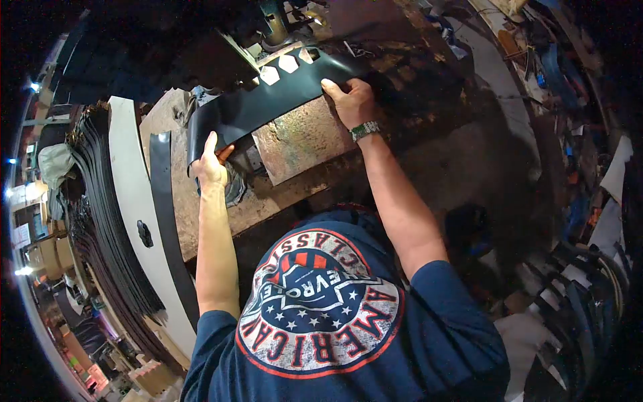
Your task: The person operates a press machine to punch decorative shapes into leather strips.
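A long black sheet, leather-like and smooth (268,104), is stretched between my two hands above the workbench. My left hand (213,164) grips its lower left end, thumb on top, where the sheet curls downward. Near the right end, my right hand (355,104) pinches the near edge between thumb and fingers. Along the far edge are several pale pentagon shapes (289,63), apparently cut-outs. A worn, mottled board (301,137) lies just below the sheet's near edge. The sheet's far right end fades into shadow.
The wooden workbench (184,221) has a dark machine part (273,27) at its back. Left of it stand a long white board (127,161) and hanging black strips (100,181). Cluttered shelves line the far left; scraps (556,321) pile up at right.
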A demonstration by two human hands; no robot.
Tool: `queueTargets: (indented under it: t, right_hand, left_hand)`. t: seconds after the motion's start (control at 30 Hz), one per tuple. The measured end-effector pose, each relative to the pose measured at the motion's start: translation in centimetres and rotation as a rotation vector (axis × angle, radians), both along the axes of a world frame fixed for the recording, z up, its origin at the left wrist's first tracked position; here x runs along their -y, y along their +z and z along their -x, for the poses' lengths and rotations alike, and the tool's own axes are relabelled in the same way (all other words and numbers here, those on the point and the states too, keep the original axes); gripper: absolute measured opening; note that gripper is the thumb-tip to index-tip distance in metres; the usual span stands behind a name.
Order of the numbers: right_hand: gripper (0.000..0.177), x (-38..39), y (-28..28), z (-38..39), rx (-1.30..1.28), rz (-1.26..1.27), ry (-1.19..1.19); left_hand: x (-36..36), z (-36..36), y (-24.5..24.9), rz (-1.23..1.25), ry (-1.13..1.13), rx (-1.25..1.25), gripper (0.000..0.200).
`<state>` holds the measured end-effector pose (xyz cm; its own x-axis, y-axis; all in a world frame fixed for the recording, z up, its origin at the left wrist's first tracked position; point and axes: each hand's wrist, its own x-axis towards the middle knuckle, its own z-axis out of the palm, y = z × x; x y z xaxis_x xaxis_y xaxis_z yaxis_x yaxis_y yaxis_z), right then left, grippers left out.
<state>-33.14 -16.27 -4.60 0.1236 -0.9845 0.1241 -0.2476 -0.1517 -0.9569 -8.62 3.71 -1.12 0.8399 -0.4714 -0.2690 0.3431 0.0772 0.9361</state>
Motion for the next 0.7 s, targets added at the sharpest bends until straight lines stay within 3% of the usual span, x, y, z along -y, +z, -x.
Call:
queueTargets:
  t: [0.3,0.4,0.5,0.7]
  right_hand:
    - [0.038,-0.6,1.9,0.4,-0.071,-0.03,-0.002]
    - [0.039,-1.1,2.9,0.2,0.175,-0.004,0.02]
    - [0.038,-0.8,2.9,0.6,-0.015,-0.014,0.035]
    - [0.038,-0.7,2.4,0.4,0.017,-0.071,0.047]
  left_hand:
    - [0.0,-0.1,-0.3,-0.006,-0.015,0.057,0.027]
    - [0.1,0.0,-0.3,-0.01,-0.004,0.073,0.03]
    - [0.2,0.6,0.2,-0.005,0.009,0.104,0.029]
    - [0.1,0.9,0.6,-0.008,0.006,0.091,0.03]
